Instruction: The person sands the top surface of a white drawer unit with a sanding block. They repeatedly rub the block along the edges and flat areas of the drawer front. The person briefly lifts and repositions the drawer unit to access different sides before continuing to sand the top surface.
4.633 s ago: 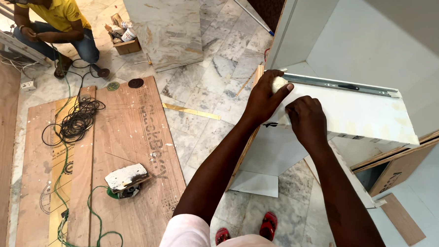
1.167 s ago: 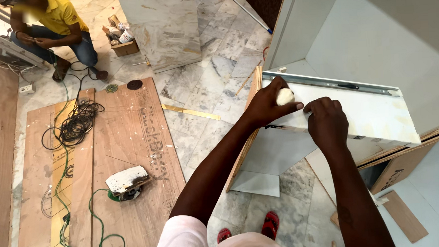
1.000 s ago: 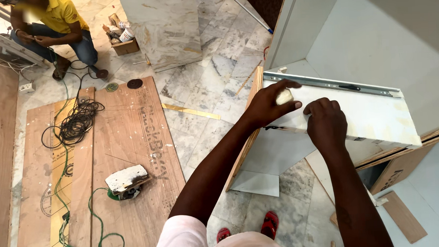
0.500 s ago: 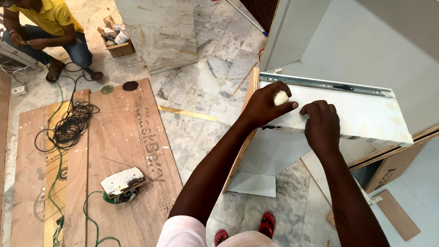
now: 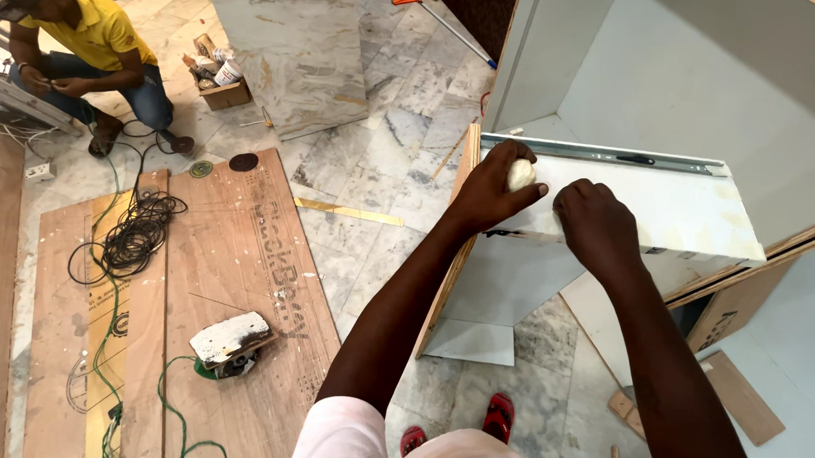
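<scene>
Landmark: the white drawer box (image 5: pixel 644 200), tipped on edge beside the open white cabinet (image 5: pixel 694 70); every place below is told from it.
Left hand: your left hand (image 5: pixel 493 189) rests on the drawer box's top edge, at the end nearest the floor boards, fingers curled round a small pale lump (image 5: pixel 520 174) that shows between thumb and forefinger. What the lump is made of, you cannot tell from here.
Right hand: your right hand (image 5: pixel 600 225) lies knuckles-up on the white face, just beside the left; fingers bent down against the panel, nothing visibly gripped.
Slide rail: a grey metal runner (image 5: pixel 624 158) runs along the far upper edge of the drawer box, past both hands.
Change: over the last seconds the left hand slid a little along the edge and back, the right one shifting beside it; the drawer box itself has kept its place. That reads as rubbing along the edge, in my judgement, not lifting.
Around: plywood sheets (image 5: pixel 218 292) with a power tool (image 5: pixel 229 342) and cables lie well apart to the left of the drawer box; another person (image 5: pixel 98 59) crouches beyond them.
</scene>
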